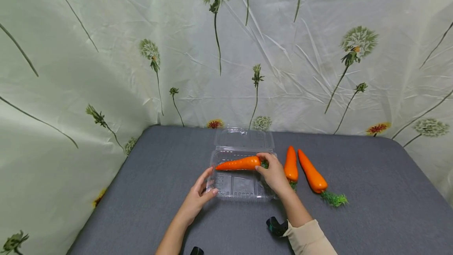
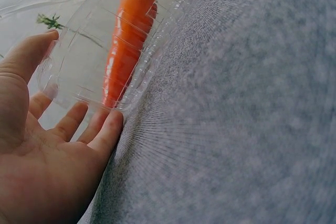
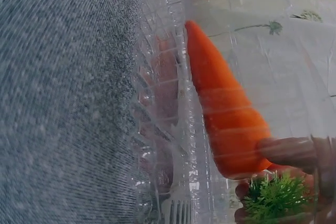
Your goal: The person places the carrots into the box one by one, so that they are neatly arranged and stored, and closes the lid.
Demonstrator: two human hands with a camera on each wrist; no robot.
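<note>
A clear plastic clamshell box stands on the grey table with its lid raised at the back. My right hand pinches an orange carrot at its thick end, beside the green leaves. The carrot lies crosswise over the back half of the box, tip to the left. At the left side of the box, my left hand has its thumb and fingers spread. Fingertips touch the clear wall near the carrot's tip.
Two more carrots lie right of the box: one close to its side, partly behind my right wrist, and another slanting farther right with green leaves. A dandelion-print curtain hangs behind the grey table.
</note>
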